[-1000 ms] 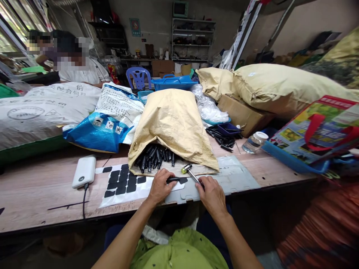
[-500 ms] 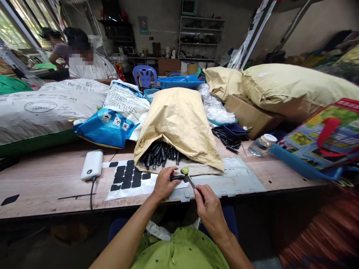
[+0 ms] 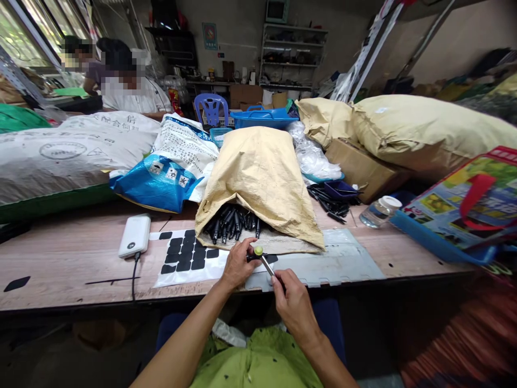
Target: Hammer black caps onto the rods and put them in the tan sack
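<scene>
My right hand (image 3: 294, 296) is closed around the handle of a small hammer (image 3: 266, 265) with a metal shaft and a yellow-green head. My left hand (image 3: 237, 264) pinches a slim black pen-like piece (image 3: 251, 258) against the table top, close to the front edge. The hammer head is over that piece and overlaps it in view; whether they touch I cannot tell. Just behind my hands, a beige woven sack (image 3: 258, 161) lies with its mouth towards me. Several similar black pieces (image 3: 232, 223) show inside the mouth.
Left of my hands is a white sheet of black stickers (image 3: 183, 257), then a white power bank (image 3: 135, 236) with a cable. A grey sheet (image 3: 315, 269) lies to the right. Beyond are more black pieces (image 3: 329, 202), a jar (image 3: 379, 211) and a blue tray (image 3: 444, 242). Two people sit far left.
The hammer head has moved left, over the black piece in my left hand, as my right hand shifted left. The whole view has moved slightly.
</scene>
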Action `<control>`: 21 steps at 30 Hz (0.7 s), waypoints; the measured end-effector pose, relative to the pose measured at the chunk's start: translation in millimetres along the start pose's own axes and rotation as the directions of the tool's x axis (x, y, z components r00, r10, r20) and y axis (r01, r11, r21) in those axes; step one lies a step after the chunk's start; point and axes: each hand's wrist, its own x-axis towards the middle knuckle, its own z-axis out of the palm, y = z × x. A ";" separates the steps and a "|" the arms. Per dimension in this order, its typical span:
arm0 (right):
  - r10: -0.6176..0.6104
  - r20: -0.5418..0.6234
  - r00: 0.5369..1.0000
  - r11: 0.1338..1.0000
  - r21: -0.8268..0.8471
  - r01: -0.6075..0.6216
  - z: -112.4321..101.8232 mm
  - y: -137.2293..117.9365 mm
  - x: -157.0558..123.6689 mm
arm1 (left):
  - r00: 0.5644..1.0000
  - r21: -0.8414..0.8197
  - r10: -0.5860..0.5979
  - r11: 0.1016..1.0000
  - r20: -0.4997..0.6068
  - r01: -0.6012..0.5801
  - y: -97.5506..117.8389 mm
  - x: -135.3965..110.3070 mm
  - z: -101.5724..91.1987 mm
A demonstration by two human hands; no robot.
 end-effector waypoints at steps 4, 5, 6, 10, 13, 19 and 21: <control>0.041 -0.114 0.993 0.991 -0.120 -0.054 -11.1 10.3 10.2 | 0.996 0.044 0.076 0.996 0.055 -0.078 2.5 1.4 -3.4; 0.048 -0.137 0.989 0.980 -0.186 -0.074 -14.9 15.0 13.8 | 0.994 0.048 0.087 0.995 0.067 -0.090 3.6 1.6 -4.8; 0.052 -0.153 0.987 0.961 -0.260 -0.091 -18.2 20.3 17.4 | 0.994 0.043 0.089 0.995 0.069 -0.092 4.7 1.7 -6.2; 0.058 -0.161 0.985 0.853 -0.505 -0.132 -24.1 37.4 27.3 | 0.996 -0.019 0.081 0.997 0.024 -0.081 8.5 1.0 -10.9; 0.043 -0.189 0.981 0.828 -0.542 -0.141 -22.3 35.6 29.5 | 0.995 -0.044 0.092 0.995 0.025 -0.091 9.8 0.5 -12.4; -0.062 -0.034 0.997 0.997 -0.048 0.060 -6.6 11.2 39.2 | 0.993 -0.038 0.105 0.994 0.057 -0.103 9.2 0.0 -13.0; -0.073 0.045 0.996 0.994 0.089 0.069 2.7 7.5 45.6 | 0.991 -0.044 0.113 0.993 0.065 -0.111 7.0 -0.5 -12.8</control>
